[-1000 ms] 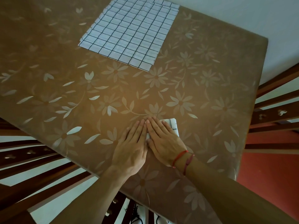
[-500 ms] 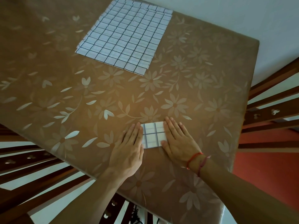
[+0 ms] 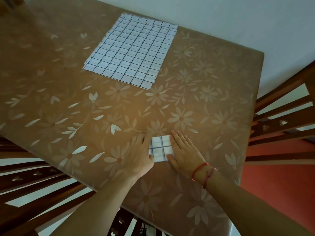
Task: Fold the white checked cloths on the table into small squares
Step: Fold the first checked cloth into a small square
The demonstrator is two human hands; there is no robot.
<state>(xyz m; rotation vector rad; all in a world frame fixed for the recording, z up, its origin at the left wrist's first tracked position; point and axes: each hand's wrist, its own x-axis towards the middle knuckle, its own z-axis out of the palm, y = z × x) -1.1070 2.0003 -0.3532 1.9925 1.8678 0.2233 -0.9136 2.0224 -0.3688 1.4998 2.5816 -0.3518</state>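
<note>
One small folded cloth (image 3: 161, 149), white with dark check lines, lies flat on the near part of the table (image 3: 85, 108), a short way in from the front edge. It is folded down to a compact square that shows only a few checks on its top face.

Both hands lie flat on either side of it. The left hand (image 3: 138, 155) rests palm down on the tabletop with its fingers straight and close together, its inner edge touching the cloth's left side. The right hand (image 3: 185, 152) also lies palm down with straight fingers, and its thumb side overlaps the cloth's right edge. Neither hand pinches or curls round anything. Red thread bracelets (image 3: 202, 172) circle the right wrist.

Well apart from the hands, toward the far edge of the table, sits a flat pile of unfolded checked cloths (image 3: 131, 53), its staggered layers showing along the left side. The table is covered in a brown sheet printed with pale flowers and leaves.

Dark wooden chairs stand beside the table, one at the right (image 3: 281, 120) and one at the lower left (image 3: 34, 181). A pale wall (image 3: 221, 17) rises behind the table.
</note>
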